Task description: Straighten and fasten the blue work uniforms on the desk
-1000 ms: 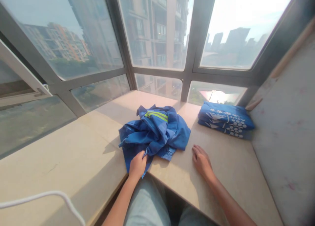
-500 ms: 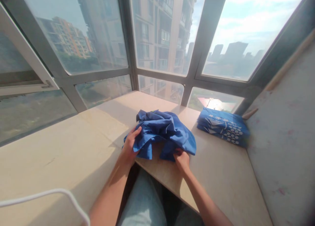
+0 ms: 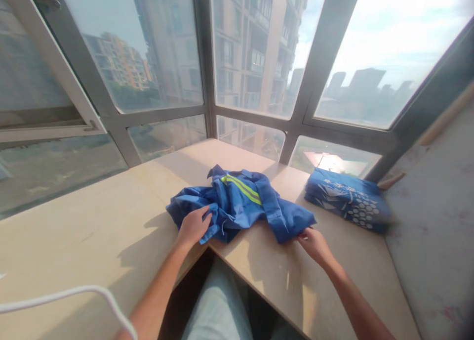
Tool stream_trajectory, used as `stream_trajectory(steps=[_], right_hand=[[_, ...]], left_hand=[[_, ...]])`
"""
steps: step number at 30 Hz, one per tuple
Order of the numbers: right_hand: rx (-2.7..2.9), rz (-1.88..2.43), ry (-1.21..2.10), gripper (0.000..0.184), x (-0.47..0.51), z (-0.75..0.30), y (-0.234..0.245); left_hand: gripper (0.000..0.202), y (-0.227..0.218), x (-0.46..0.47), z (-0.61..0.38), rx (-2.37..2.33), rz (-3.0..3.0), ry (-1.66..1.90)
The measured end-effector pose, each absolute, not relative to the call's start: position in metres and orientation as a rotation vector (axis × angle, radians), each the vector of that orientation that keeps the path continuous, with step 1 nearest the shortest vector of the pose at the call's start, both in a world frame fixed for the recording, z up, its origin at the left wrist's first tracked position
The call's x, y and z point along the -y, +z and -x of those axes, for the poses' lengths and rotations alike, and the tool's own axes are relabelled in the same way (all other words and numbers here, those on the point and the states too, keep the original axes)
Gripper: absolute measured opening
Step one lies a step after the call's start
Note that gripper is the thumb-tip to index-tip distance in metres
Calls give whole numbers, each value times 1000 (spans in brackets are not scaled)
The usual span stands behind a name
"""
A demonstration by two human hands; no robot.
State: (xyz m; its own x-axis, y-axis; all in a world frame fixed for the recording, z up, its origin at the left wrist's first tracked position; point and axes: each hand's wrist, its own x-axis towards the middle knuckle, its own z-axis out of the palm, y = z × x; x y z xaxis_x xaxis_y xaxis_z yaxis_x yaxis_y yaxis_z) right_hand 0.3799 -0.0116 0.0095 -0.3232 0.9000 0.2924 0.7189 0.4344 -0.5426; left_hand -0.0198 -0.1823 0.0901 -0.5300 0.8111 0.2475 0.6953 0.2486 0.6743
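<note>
A crumpled blue work garment with a yellow-green reflective stripe lies on the beige window ledge. My left hand grips the cloth at its near left edge, fingers curled round a fold. My right hand pinches the garment's right corner, pulled out to the right. The garment is partly spread between the two hands.
A folded stack of blue printed cloth sits at the back right by the wall. Large windows close the far side. A white cable loops over the near left ledge. My legs show in the gap below the ledge.
Both hands have moved apart, drawing the bundled garment wider; the reflective stripe shows again. One second ago my right hand lay flat on the ledge.
</note>
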Motion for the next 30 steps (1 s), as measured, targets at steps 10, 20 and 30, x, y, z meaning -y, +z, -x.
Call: stream_trajectory(steps=[10,20,30], right_hand=[[1868,1103,1532,41,103,-272,6],[1439,970,1204,36,26,-178,128],[1663,826,1029,50,-60,-126,254]], left_hand=[[40,19,227,-17,-2071,-1271,1189],[44,77,280,-11,-1808,-952,1614],[59,161,190,18,-1630,-839,1956]])
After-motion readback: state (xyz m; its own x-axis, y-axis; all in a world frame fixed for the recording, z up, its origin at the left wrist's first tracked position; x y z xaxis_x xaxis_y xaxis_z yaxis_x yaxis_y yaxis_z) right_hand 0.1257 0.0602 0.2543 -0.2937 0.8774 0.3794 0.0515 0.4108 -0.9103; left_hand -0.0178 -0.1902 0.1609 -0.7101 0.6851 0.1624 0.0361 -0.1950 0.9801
